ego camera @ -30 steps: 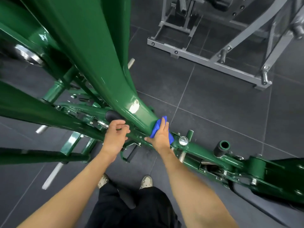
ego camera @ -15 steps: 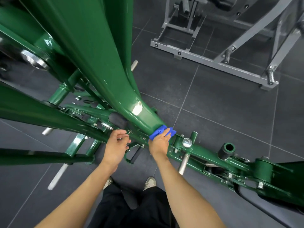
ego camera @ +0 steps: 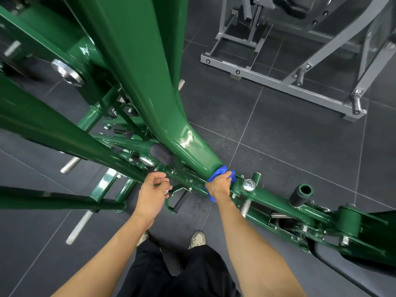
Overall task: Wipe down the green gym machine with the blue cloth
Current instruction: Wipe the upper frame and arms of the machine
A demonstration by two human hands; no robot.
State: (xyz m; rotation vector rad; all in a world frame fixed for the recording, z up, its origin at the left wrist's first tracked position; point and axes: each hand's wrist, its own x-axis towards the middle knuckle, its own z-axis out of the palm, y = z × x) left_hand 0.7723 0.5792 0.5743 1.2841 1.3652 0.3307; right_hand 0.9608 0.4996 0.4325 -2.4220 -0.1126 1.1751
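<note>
So the right hand (ego camera: 219, 186) gripped the blue cloth (ego camera: 222, 170), bunched at the foot of the green gym machine (ego camera: 150, 82); the left hand (ego camera: 153, 192) hung loosely curled (holding anything? couldn't tell). Cloth looked soft and light, paint glossy, likely slick, so best held wadded.

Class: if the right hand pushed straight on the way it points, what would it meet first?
The blue cloth it grips lies against the flared foot of the green upright; the right hand would press straight into that, though depth is unclear.
</note>
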